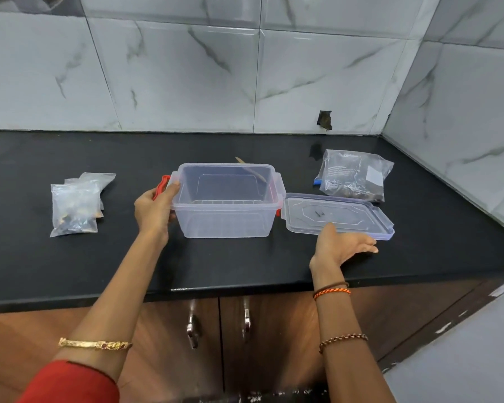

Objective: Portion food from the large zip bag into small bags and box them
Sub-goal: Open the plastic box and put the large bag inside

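My left hand [154,209] grips the left end of the clear box [226,199], thumb by its red latch [161,186], mid-counter [26,257]. My right hand [339,245] hovers with fingers spread and relaxed at the near edge of the lid [336,215], which lies just right of the box. Small filled bags [76,203] are stacked toward the counter's left. The large zip bag [352,175] lies near the back right corner; its white print is too blurred to read.
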Demonstrator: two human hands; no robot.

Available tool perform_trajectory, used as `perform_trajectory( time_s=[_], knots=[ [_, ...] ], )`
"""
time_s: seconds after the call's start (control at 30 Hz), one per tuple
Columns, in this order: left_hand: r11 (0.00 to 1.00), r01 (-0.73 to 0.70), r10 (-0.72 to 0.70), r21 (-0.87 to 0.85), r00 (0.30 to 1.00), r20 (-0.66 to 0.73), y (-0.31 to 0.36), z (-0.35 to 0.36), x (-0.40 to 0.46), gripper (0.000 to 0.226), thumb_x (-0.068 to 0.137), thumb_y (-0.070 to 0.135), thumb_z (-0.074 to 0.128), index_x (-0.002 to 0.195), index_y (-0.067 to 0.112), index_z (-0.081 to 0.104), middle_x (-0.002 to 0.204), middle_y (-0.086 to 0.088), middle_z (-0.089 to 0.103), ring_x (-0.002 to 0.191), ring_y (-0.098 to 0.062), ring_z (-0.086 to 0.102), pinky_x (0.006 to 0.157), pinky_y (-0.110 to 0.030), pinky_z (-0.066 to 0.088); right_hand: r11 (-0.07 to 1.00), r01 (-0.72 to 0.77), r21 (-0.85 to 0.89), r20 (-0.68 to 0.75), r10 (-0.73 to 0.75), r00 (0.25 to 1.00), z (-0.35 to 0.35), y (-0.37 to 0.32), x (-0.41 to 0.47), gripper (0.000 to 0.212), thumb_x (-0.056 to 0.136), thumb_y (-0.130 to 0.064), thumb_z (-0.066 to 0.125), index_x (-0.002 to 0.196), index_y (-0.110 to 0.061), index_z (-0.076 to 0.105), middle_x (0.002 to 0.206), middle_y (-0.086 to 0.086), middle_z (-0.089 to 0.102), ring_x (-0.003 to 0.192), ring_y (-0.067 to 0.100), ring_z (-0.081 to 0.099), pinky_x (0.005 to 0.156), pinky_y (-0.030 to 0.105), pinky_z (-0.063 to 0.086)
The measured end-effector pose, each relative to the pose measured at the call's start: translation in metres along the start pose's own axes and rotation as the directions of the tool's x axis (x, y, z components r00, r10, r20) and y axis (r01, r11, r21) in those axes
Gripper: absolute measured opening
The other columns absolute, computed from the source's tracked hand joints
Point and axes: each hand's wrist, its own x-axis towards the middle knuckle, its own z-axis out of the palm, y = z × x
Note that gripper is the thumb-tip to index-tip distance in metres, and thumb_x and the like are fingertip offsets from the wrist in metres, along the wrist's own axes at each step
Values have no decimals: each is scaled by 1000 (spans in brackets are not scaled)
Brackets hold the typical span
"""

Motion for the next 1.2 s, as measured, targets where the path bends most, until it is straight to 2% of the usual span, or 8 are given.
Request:
perform_trajectory(
  time_s=[0.13, 0.23, 0.37, 0.6, 0.8, 1.03, 1.13, 1.2],
  knots=[
    [1000, -18, 18, 18, 1000, -9, 0, -1, 1, 39, 77, 35, 71, 105, 8, 62, 93, -4, 65, 68, -11, 58, 53, -21, 45, 994, 79, -79, 21, -77, 997, 2, 4, 4, 87, 86, 2, 51, 143, 6, -15, 151, 19, -26, 142, 30, -19, 115, 27, -2],
    [994, -31, 38, 108, 998, -54, 0, -1, 2, 59, 79, 35, 70, 128, 9, 51, 123, -7, 58, 101, -19, 60, 84, -33, 53, 981, 128, -143, 11, -127, 992, 0, 2, 5, 88, 85, 0, 54, 143, 7, -12, 152, 20, -23, 142, 30, -19, 116, 31, -4],
    [926, -165, 217, 340, 969, -120, 9, 4, -5, 57, 81, 34, 65, 132, 14, 47, 143, -5, 40, 129, -24, 40, 109, -44, 31, 929, 290, -228, 17, -294, 956, -3, -3, 14, 77, 83, 1, 55, 146, 2, 11, 155, 16, -12, 144, 30, -11, 119, 41, 6],
    [727, -565, 578, 390, 810, 97, 47, 57, -47, 37, 86, 22, 60, 120, 11, 55, 133, -8, 47, 121, -22, 44, 101, -27, 33, 867, 488, -102, 96, -479, 872, -4, -48, 50, 49, 86, 1, 54, 133, -6, 45, 149, 10, 27, 137, 23, 30, 105, 22, 31],
    [906, -413, 337, 90, 835, 435, 45, 161, -101, 33, 85, 17, 62, 118, 14, 58, 120, -1, 59, 106, -15, 54, 88, -24, 43, 883, 460, -98, 149, -444, 884, -26, -78, 105, 50, 86, -10, 54, 135, -7, 44, 141, 10, 41, 127, 23, 44, 108, 36, 37],
    [957, -217, 91, 194, 857, 508, 9, 247, -110, 47, 88, 20, 60, 131, 6, 46, 132, -7, 52, 118, -19, 50, 94, -24, 38, 967, 229, -108, 217, -202, 955, -38, -95, 182, 49, 94, -18, 48, 140, -6, 37, 141, 9, 43, 129, 23, 40, 103, 27, 32],
    [947, -177, 33, 270, 885, 464, -1, 269, -94, 53, 89, 25, 58, 135, 3, 41, 137, -10, 47, 123, -22, 47, 98, -29, 38, 985, 132, -107, 171, -113, 979, -28, -98, 207, 18, 94, -21, 48, 83, -11, 57, 98, 7, 55, 95, 24, 50, 81, 28, 39],
    [937, -170, 21, 305, 899, 437, -5, 285, -80, 56, 91, 28, 56, 137, 3, 38, 141, -11, 43, 127, -24, 43, 100, -28, 36, 983, 116, -140, 157, -93, 983, -19, -101, 223, 35, 93, -23, 49, 60, -15, 41, 80, 6, 48, 65, 18, 44, 67, 28, 36]
  ],
)
